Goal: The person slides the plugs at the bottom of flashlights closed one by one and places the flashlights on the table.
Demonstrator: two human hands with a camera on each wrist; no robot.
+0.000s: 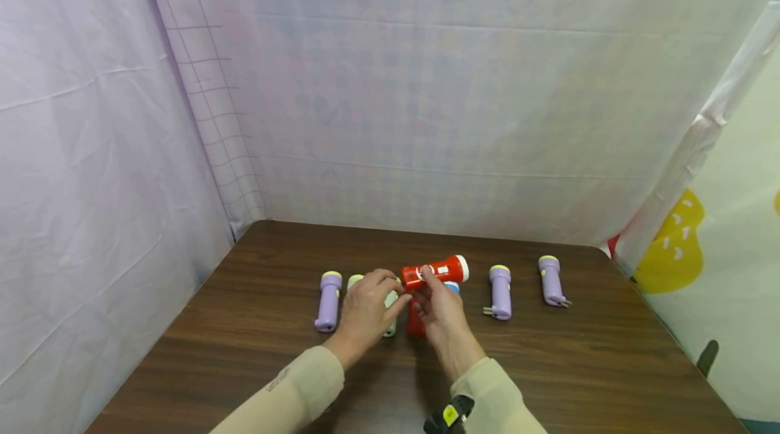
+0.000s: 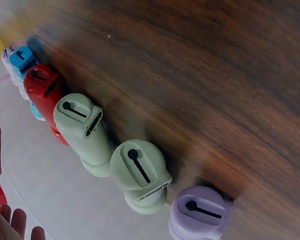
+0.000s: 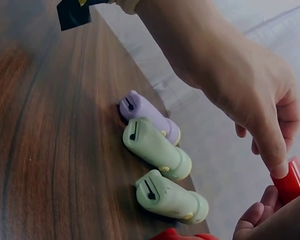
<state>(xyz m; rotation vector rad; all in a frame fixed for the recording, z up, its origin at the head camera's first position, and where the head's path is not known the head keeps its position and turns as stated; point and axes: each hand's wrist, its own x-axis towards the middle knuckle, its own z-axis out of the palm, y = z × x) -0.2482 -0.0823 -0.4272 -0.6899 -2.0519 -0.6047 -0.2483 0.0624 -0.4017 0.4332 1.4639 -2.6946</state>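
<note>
A red flashlight point(image 1: 449, 269) with a white head lies sideways across my right hand point(image 1: 447, 319), its thumb on the barrel and the fingers underneath. My left hand point(image 1: 365, 305) is at its tail end. In the right wrist view, a digit of the left hand point(image 3: 230, 75) presses on the red flashlight's end point(image 3: 289, 186); the contact of its other fingers is partly hidden. Below and beside the hands stand two pale green flashlights point(image 2: 85, 130) and a second red flashlight point(image 2: 42, 97). In the head view the hands cover parts of them.
A purple flashlight point(image 1: 329, 302) stands at the row's left end. A blue one point(image 2: 23, 60) is beside the second red one. Two purple flashlights point(image 1: 501, 293) with metal prongs out are at the right. White curtains point(image 1: 426, 116) hang behind the brown table point(image 1: 213, 353).
</note>
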